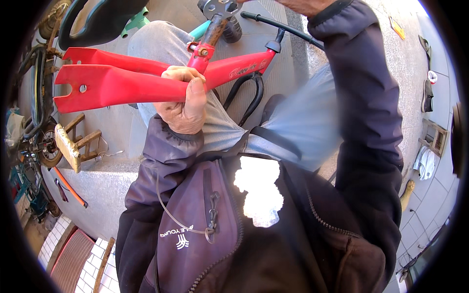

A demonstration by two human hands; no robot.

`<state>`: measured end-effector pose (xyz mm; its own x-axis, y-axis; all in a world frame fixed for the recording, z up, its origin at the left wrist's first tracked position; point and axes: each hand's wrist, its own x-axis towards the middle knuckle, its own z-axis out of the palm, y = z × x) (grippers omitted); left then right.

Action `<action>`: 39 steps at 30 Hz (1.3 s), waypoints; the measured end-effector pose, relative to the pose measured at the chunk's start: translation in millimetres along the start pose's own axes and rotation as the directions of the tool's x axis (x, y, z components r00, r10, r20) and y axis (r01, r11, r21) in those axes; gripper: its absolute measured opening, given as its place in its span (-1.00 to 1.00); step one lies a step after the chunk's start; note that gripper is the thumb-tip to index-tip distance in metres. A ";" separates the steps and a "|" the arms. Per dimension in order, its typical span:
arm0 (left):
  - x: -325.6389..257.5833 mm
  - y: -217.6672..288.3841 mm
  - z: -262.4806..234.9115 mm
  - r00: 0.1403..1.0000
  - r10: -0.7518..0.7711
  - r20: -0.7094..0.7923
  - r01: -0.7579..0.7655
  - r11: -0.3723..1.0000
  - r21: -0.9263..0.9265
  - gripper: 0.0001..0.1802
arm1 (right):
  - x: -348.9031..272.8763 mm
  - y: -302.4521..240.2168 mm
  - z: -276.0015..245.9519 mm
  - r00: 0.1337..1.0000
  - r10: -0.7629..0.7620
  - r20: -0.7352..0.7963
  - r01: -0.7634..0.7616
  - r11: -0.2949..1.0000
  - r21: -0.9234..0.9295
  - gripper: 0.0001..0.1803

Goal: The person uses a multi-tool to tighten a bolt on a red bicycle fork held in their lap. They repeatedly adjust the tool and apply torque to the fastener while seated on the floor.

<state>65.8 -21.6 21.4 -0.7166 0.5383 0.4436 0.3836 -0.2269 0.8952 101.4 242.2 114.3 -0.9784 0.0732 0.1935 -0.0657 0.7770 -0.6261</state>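
Observation:
My left hand is wrapped round one of the two flat red rear arms of a small bicycle frame, thumb on top. The frame lies across my knees, its slotted ends pointing left. A rusty seat post stands in the frame's red tube, with a bolted clamp at its base. At the post's top is a metal piece with holes, partly cut off by the upper edge. My right hand reaches past that edge near the post; its fingers are mostly out of sight, so I cannot tell what it holds.
A black bar and a black forked part are by the frame's front end. A small wooden stool stands at left, near a wheel. An orange-red strip lies below it. Shoes lie far right.

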 end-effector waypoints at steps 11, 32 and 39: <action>3.7 4.7 3.5 0.998 0.056 0.018 -0.058 0.988 0.140 -0.78 | -42.2 15.1 76.2 0.981 0.167 -0.101 -0.128 0.941 0.312 -0.80; 2.8 4.8 1.7 0.999 0.032 0.021 -0.035 0.990 0.139 -0.81 | -53.6 19.7 107.6 0.972 0.196 -0.129 -0.138 0.922 0.361 -0.78; 3.3 6.2 3.0 0.999 0.033 0.004 -0.034 0.991 0.130 -0.79 | -51.1 21.0 108.0 0.977 0.179 -0.117 -0.128 0.928 0.349 -0.77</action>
<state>67.6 -18.9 28.2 -0.7010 0.5338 0.4729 0.4800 -0.1373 0.8665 128.9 187.2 9.7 -0.9447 0.2834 0.1653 -0.0040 0.4940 -0.8695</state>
